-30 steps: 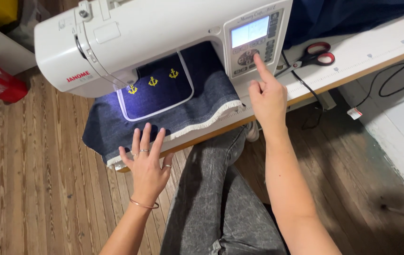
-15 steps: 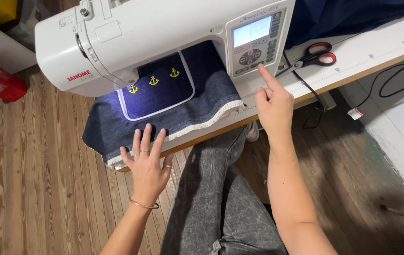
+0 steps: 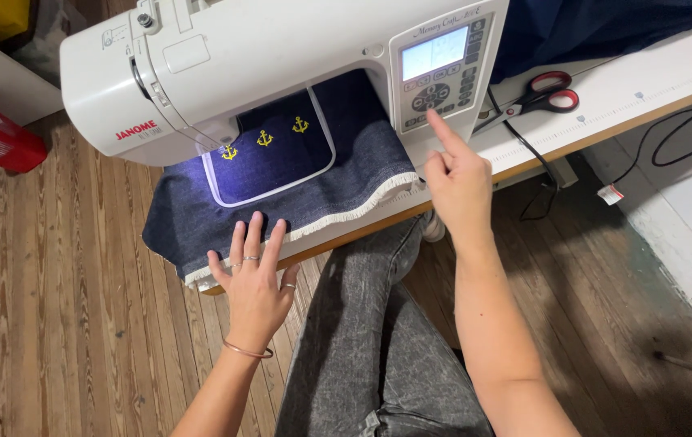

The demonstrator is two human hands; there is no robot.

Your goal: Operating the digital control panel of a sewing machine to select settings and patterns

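Right hand (image 3: 461, 188): index finger extended, others curled, tip just below the sewing machine's (image 3: 281, 57) button panel (image 3: 441, 85). Left hand (image 3: 254, 283): fingers spread flat, grasping nothing, on denim cloth (image 3: 362, 166); embroidery hoop (image 3: 273, 150) just beyond the fingertips.

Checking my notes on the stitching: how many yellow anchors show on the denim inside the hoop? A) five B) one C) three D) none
C: three yellow anchors sit in a row on the denim inside the hoop, under the machine.
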